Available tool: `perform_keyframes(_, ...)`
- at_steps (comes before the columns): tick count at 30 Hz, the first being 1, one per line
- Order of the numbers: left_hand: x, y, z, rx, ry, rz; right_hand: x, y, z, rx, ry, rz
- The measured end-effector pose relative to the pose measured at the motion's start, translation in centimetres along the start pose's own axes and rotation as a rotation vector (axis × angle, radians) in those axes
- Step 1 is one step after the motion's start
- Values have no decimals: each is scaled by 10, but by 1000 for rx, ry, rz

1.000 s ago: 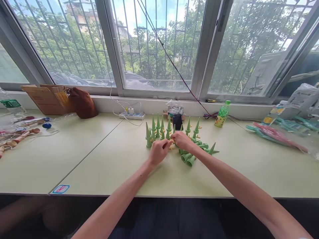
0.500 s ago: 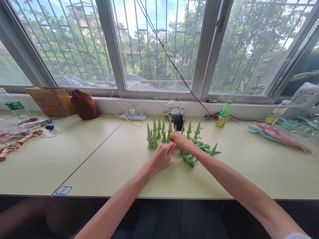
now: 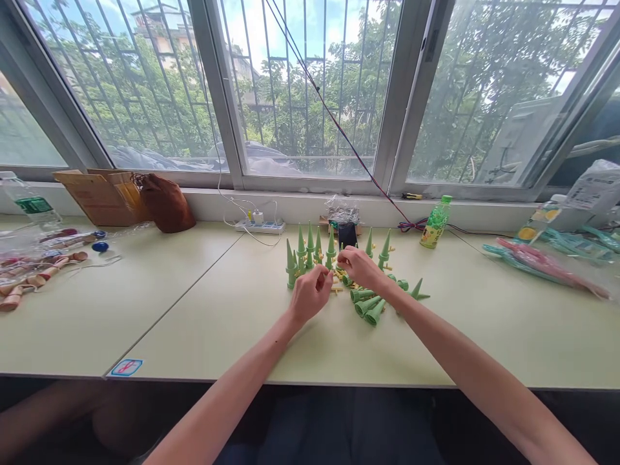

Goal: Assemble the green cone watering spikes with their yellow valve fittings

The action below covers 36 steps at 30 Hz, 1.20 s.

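My left hand (image 3: 310, 296) is low over the table, thumb and fingers pinched together beside the upright green plant watering spikes (image 3: 290, 268). What its fingertips hold, if anything, is hidden. To its right, my right hand (image 3: 362, 266) is also closed, its fingertips above small yellow valve pieces (image 3: 336, 290); I cannot make out what is in them. The two hands are slightly apart. More spikes stand behind them, several with yellow valves fitted. Hollow green spikes (image 3: 374, 314) lie in a pile below my right wrist, and a loose spike (image 3: 417, 289) rests at the pile's right.
Behind the spikes are a black object (image 3: 347, 235) and a power strip (image 3: 261, 227). A green-capped bottle (image 3: 436, 223) stands back right, near packaged hangers (image 3: 542, 265). At left are a brown pouch (image 3: 167, 205), a cardboard box (image 3: 99, 199) and wooden pieces (image 3: 36, 281).
My hands have drawn apart. The right one has moved a little right and up; the left one has shifted slightly left. Yellow pieces between them now show.
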<state>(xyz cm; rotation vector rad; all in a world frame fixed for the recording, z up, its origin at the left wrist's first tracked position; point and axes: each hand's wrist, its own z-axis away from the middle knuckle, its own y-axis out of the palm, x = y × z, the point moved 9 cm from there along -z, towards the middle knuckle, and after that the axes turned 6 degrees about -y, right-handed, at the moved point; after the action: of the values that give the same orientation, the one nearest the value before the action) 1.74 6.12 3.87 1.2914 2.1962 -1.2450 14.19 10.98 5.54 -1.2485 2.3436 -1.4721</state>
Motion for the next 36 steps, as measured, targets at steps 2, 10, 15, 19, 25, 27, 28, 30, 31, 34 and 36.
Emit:
perform_keyframes(2, 3, -3, -2, -33, -42, 11, 1, -13, 9, -111, -30, -68)
perform_keyframes(10, 18, 2, -5, 14, -179, -98, -5, -17, 44, -292, 62, -218)
perform_keyframes(15, 30, 15, -6, 139, -213, -153, -4, -13, 45, -288, 62, -229)
perform_keyframes(19, 32, 21, -7, 172, -179, -172, -4, -9, 46, -278, 65, -246)
perform_keyframes(25, 30, 24, -9, 184, -158, -139, -6, -6, 47, -282, 70, -257)
perform_keyframes(27, 30, 23, -10, 178, -160, -120, -7, -6, 47, -284, 61, -274)
perform_keyframes(28, 30, 23, -10, 173, -162, -108, -7, -6, 47, -284, 59, -281)
perform_keyframes(30, 32, 22, -11, 155, -170, -80, -7, -6, 47, -286, 66, -294)
perform_keyframes(31, 33, 21, -12, 142, -176, -65, -7, -6, 47, -288, 76, -304)
perform_keyframes(34, 37, 18, -14, 94, -205, -19, -8, -7, 47, -300, 104, -360)
perform_keyframes(36, 40, 17, -15, 70, -224, 8, -8, -7, 48, -313, 113, -394)
